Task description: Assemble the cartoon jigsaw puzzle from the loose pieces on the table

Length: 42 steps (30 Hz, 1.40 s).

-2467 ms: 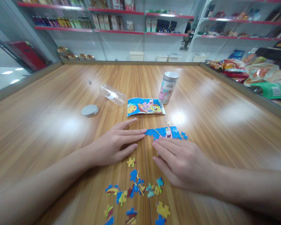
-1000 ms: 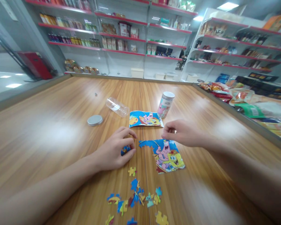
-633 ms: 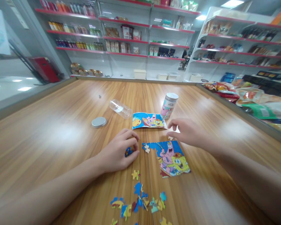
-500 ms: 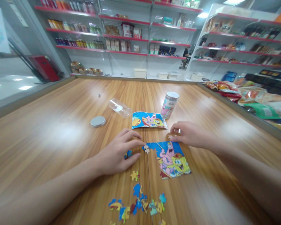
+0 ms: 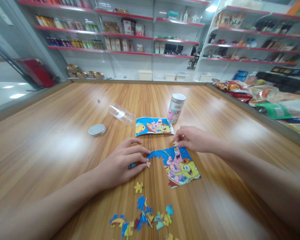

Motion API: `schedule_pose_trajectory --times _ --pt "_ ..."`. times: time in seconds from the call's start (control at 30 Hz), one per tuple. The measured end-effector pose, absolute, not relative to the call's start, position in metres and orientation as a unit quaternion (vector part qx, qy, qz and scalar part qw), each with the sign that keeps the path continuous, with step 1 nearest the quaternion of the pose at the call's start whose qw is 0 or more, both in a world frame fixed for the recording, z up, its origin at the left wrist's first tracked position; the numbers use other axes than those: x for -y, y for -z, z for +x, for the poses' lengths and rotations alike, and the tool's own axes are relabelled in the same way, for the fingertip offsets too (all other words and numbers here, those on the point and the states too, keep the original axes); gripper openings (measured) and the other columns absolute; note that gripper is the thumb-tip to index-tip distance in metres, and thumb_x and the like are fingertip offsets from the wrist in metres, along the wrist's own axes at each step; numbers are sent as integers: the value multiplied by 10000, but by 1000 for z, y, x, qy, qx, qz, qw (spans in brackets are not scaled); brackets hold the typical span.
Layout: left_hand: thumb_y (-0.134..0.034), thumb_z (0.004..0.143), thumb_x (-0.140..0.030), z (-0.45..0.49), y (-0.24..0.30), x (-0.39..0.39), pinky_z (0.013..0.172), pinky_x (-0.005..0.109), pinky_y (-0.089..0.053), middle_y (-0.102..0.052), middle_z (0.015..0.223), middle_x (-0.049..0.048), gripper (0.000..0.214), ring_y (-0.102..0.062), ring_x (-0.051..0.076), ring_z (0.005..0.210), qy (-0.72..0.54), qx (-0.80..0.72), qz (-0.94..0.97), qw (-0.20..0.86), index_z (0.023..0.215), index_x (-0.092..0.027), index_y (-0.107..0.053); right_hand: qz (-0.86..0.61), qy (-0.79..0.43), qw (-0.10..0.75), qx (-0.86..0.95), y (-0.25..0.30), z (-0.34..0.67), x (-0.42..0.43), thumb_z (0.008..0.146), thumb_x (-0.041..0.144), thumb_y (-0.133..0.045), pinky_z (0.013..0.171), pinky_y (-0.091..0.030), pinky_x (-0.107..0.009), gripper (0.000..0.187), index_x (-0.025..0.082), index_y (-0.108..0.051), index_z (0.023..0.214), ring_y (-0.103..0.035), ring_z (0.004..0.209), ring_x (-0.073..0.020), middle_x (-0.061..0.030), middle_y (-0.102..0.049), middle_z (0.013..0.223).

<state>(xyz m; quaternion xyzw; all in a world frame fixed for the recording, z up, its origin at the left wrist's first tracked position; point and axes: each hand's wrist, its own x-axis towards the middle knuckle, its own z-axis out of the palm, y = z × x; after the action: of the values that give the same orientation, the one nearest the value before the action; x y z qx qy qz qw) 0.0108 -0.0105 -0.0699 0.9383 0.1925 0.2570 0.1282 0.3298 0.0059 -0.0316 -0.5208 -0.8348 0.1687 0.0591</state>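
Note:
A partly joined jigsaw puzzle point(image 5: 181, 166) with cartoon figures lies in front of me, a narrow blue strip running left from its top edge. My left hand point(image 5: 123, 160) pinches a puzzle piece point(image 5: 148, 163), its pale back showing, between thumb and a finger. The index fingertip touches the strip's left end. Under that palm a blue puzzle piece point(image 5: 132, 165) is half hidden. At the puzzle's top edge, my right hand point(image 5: 192, 138) grips another pale-backed piece point(image 5: 175, 143) between thumb and fingers. Several loose pieces point(image 5: 146, 216) lie nearest me.
Beyond the hands is a curled picture sheet point(image 5: 153, 126), with a printed can point(image 5: 176, 109) beside it. A clear plastic jar point(image 5: 121, 114) lies on its side near a round silver lid point(image 5: 97, 130). Packaged goods point(image 5: 275, 96) lie past the table's right edge; stocked shelves stand behind.
The pale piece by my left hand has come away from the strip's end, down between thumb and finger. My right hand has barely shifted against the puzzle. The whole view has moved slightly.

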Motion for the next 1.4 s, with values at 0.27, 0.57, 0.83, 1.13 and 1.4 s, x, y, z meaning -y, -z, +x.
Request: schedule_pose_trajectory --times 0.27,0.57,0.83,1.13,1.4 --pt "-645 908 -174 10 72 8 1036 463 -471 -709 1149 44 77 -532 226 1145 -266 -184 938 127 940 -203 -709 -435 -156 92 882 18 323 5 813 167 -672 646 -404 -251 14 165 -661 805 -586 712 -132 -19 -674 798" --pt "-668 845 -147 7 57 17 1058 495 -452 -653 1227 79 123 -487 279 1236 -234 -121 954 144 926 -214 -733 -400 -140 12 906 10 310 27 824 312 -713 616 -377 -263 148 175 -670 857 -587 708 -150 -31 -674 789" --pt "-614 876 -143 9 61 15 1047 477 -467 -679 1179 77 210 -524 259 1191 -240 -154 946 157 1049 -207 -715 -404 -108 29 908 24 292 32 873 327 -699 632 -370 -278 147 183 -727 863 -583 707 -159 -39 -672 775" --pt "-604 890 -159 9 64 13 1143 510 -403 -660 1298 75 306 -499 255 1273 -233 -164 949 135 1187 -194 -667 -326 -87 198 920 57 276 32 939 160 -546 749 -432 -299 194 167 -685 1074 -552 855 -175 -65 -608 912" --pt "-600 902 -202 12 64 14 1088 494 -450 -628 1296 106 340 -491 272 1262 -221 -196 948 119 1240 -193 -639 -390 -78 238 886 64 278 36 935 216 -573 721 -420 -309 164 158 -725 955 -533 807 -178 -56 -586 824"
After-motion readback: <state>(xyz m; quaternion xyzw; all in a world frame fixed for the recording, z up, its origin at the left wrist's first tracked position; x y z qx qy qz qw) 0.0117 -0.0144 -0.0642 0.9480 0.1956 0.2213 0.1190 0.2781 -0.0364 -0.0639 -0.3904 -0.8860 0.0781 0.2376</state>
